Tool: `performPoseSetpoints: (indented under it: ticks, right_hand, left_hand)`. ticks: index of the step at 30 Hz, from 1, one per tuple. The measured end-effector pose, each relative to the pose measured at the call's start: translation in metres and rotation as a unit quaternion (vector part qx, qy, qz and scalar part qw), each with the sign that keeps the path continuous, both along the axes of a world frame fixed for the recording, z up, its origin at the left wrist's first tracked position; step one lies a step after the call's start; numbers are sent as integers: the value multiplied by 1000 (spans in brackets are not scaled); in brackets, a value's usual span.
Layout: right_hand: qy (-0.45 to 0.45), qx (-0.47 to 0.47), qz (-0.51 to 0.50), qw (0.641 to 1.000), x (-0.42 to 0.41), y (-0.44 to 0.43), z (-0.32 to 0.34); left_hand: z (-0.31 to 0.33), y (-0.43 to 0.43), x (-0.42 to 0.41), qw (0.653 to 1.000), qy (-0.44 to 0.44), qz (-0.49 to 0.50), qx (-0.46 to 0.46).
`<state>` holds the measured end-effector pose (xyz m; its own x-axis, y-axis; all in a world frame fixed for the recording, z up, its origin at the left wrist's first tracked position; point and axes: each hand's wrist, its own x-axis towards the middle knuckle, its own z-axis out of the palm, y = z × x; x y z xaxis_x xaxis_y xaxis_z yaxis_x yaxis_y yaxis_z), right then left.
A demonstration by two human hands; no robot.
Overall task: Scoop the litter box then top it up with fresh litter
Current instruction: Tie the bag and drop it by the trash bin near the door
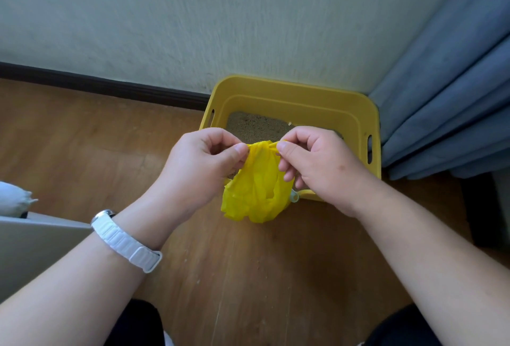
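Note:
A yellow litter box (292, 97) stands on the wooden floor against the wall, with sandy brown litter (256, 127) inside. In front of it hangs a crumpled yellow plastic bag (258, 188). My left hand (201, 166) pinches the bag's top edge on the left, and my right hand (317, 160) pinches it on the right. The hands and the bag hide the box's near part. A small pale green piece (294, 196), perhaps a scoop handle, peeks out beside the bag at the box's front rim.
A blue curtain (452, 91) hangs right of the box. A dark baseboard (105, 87) runs along the pale wall. A grey flat object (33, 246) and a white bundle (13, 198) lie at the left edge. Wooden floor (248, 276) stretches between my arms.

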<state>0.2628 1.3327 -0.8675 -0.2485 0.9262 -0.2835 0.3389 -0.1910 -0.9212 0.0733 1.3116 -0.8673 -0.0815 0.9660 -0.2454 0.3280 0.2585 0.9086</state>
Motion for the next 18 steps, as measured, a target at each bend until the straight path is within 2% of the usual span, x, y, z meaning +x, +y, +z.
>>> performPoseSetpoints:
  ticks: [7,12,18]
  right_hand:
    - [-16,-12,-109,994,31,9,-8]
    - [-51,-20,-199,978,59,17,-20]
    - [-81,4,-308,948,65,29,-27]
  left_hand:
    - [5,2,-36,982,186,-29,-1]
    - [6,-1,-68,978,207,-4,-35]
    - [6,2,-78,976,214,32,-25]
